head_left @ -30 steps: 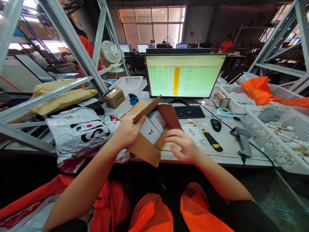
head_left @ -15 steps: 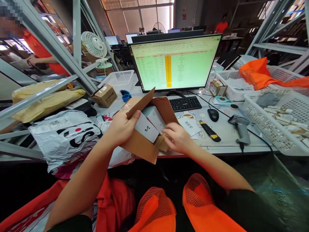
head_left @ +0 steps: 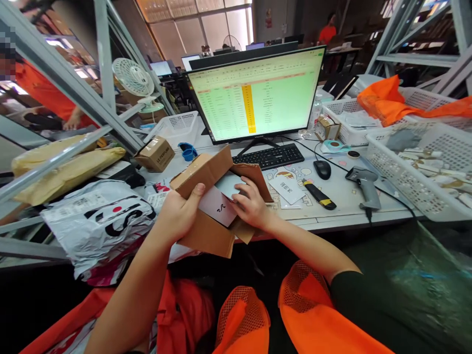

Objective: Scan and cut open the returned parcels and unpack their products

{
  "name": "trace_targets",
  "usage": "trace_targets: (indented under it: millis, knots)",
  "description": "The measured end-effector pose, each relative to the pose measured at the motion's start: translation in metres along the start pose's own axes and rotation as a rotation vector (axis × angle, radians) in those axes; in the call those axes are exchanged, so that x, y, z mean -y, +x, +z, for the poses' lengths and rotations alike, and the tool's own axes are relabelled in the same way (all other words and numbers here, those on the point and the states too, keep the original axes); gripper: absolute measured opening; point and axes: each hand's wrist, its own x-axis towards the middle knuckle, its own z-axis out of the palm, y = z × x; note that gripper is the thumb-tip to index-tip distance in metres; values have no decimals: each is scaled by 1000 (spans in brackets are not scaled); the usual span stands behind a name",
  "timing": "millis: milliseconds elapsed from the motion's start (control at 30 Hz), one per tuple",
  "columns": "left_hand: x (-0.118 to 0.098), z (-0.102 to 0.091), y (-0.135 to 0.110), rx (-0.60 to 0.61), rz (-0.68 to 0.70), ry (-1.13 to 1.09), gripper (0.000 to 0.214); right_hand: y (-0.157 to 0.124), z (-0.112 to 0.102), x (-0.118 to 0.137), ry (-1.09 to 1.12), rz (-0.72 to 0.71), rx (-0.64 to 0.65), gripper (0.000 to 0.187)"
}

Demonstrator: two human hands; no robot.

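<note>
Left hand (head_left: 180,212), nine o'clock side: pinching cardboard box (head_left: 209,237), thumb uppermost; seven o'clock from monitor (head_left: 276,101). Right hand (head_left: 252,204), three o'clock side: curled over white box (head_left: 214,206) and pale-blue box (head_left: 226,185) inside; whether pinching, cannot tell. Latest change: shifted inward from cardboard box's edge, suggesting handling of contents.

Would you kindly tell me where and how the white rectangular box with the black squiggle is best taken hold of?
I'd pinch the white box at its right edge, coming from the right through the open mouth of the brown cardboard carton: its marked face shows there, while the left hand probably obstructs the left side.
</note>
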Motion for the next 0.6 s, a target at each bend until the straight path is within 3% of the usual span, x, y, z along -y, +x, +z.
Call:
trace_targets:
  millis: [100,200,267,333,400,467,533,600]
  knots:
    - [3,-4,2,-21,-18,16,64,5,-3,6,-11,-1,-49,16]
    - [11,-14,10,-60,-57,15,56,-1,-33,19,-37,6,-186,17]
    - [17,-20,14,-97,-78,12,52,-18,-63,25,-60,-4,-370,21]
    - [21,-25,17,-125,-108,9,49,-42,-97,23,-74,-13,-645,27]
    - [24,-29,18,-145,-150,5,47,-65,-129,11,-74,36,-930,33]
    - [27,-33,18,-160,-171,0,48,-82,-152,-10,-57,128,-1127,35]
    - [30,-38,17,-163,-201,7,49,-90,-163,-36,-26,240,-1193,33]
    - [36,-42,17,-156,-258,36,50,-91,-158,-63,28,380,-1139,34]
